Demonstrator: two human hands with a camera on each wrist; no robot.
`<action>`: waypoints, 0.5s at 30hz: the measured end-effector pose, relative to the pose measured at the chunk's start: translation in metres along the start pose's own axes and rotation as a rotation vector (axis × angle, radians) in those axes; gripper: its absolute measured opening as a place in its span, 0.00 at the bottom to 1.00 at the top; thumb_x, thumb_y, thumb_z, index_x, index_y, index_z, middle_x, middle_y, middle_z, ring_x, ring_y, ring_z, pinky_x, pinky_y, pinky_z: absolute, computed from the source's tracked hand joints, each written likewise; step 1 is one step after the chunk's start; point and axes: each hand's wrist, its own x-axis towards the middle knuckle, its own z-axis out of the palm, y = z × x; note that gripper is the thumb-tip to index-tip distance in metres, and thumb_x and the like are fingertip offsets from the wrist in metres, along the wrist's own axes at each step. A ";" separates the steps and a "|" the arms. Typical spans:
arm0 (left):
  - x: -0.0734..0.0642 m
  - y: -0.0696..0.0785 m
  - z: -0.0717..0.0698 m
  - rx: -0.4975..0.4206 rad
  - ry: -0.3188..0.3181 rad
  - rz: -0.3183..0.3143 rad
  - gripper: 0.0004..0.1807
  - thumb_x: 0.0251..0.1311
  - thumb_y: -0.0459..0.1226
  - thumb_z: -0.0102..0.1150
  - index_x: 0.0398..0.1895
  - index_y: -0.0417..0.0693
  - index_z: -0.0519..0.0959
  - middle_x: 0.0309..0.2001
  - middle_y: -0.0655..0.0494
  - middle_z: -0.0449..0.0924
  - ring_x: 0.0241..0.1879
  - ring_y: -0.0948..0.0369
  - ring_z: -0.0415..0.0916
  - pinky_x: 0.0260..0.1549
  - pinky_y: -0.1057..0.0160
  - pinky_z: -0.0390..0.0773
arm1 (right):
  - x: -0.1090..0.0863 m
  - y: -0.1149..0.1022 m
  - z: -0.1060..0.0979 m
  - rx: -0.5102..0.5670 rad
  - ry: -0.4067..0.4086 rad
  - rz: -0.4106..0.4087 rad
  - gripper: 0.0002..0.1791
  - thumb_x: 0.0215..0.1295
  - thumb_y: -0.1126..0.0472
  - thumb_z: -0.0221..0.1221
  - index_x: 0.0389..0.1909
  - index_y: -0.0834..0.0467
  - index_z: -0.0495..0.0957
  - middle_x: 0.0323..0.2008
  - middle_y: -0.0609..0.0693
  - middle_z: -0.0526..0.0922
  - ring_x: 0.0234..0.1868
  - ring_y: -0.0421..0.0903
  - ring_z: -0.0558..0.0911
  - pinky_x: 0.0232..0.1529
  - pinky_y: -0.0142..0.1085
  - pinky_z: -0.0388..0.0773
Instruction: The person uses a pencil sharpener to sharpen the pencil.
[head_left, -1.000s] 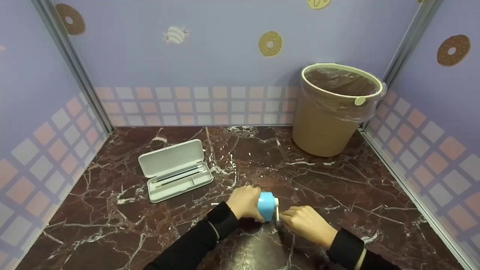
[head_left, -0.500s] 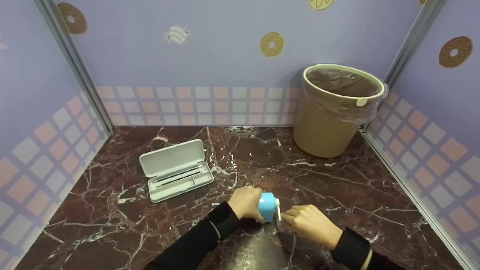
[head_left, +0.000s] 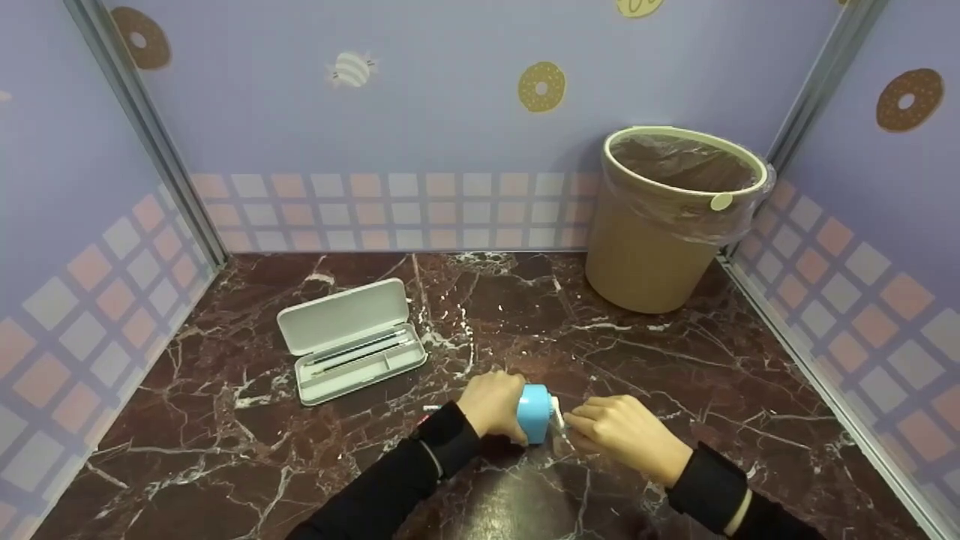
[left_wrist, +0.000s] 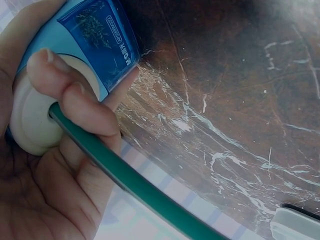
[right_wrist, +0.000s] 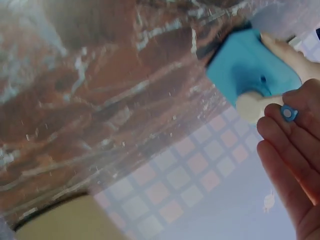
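Observation:
A light-blue crank pencil sharpener (head_left: 533, 414) stands near the front middle of the table. My left hand (head_left: 491, 405) grips its body from the left. In the left wrist view a green pencil (left_wrist: 125, 172) runs into the sharpener's cream round front (left_wrist: 31, 117), with fingers curled over the pencil beside the hole. Dark shavings (left_wrist: 92, 25) show inside the clear blue drawer. On the other side, my right hand (head_left: 626, 435) holds the crank's end. The right wrist view shows the cream crank arm (right_wrist: 252, 106) and its small blue knob (right_wrist: 288, 113) between the fingers.
An open white pencil case (head_left: 345, 319) lies at the left, with several pencils (head_left: 364, 351) inside. A tan waste bin (head_left: 645, 262) with a clear liner stands at the back right. Patterned walls enclose the marbled table (head_left: 225, 450) at the back and both sides.
My right hand has moved slightly up and away, and the crank arm has swung from pointing down to a slant. The left hand and the sharpener have stayed in place.

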 end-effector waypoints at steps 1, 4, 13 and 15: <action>0.000 0.000 0.000 -0.002 0.001 0.004 0.35 0.28 0.54 0.86 0.40 0.46 0.82 0.35 0.53 0.87 0.34 0.56 0.84 0.31 0.58 0.84 | 0.001 0.002 -0.001 -0.006 0.007 0.001 0.14 0.42 0.60 0.78 0.31 0.55 0.86 0.27 0.41 0.87 0.27 0.36 0.82 0.30 0.27 0.80; 0.000 0.000 0.000 -0.005 0.000 0.014 0.34 0.28 0.54 0.86 0.39 0.46 0.82 0.35 0.53 0.87 0.33 0.57 0.83 0.30 0.58 0.83 | 0.004 0.006 -0.002 -0.019 0.015 0.006 0.15 0.43 0.56 0.78 0.33 0.56 0.87 0.28 0.42 0.88 0.28 0.37 0.84 0.31 0.29 0.82; 0.001 -0.001 0.000 0.011 -0.023 0.032 0.35 0.29 0.54 0.85 0.41 0.47 0.82 0.35 0.54 0.87 0.34 0.57 0.83 0.31 0.59 0.83 | 0.009 0.020 -0.001 0.018 -0.001 0.118 0.14 0.47 0.63 0.76 0.37 0.57 0.89 0.31 0.46 0.90 0.31 0.41 0.87 0.31 0.32 0.83; 0.001 -0.001 0.000 0.015 -0.021 0.035 0.35 0.29 0.55 0.85 0.41 0.47 0.82 0.36 0.54 0.87 0.34 0.57 0.84 0.32 0.59 0.83 | 0.010 0.022 0.000 0.043 -0.006 0.164 0.12 0.49 0.63 0.76 0.37 0.57 0.89 0.31 0.47 0.90 0.30 0.41 0.87 0.31 0.33 0.84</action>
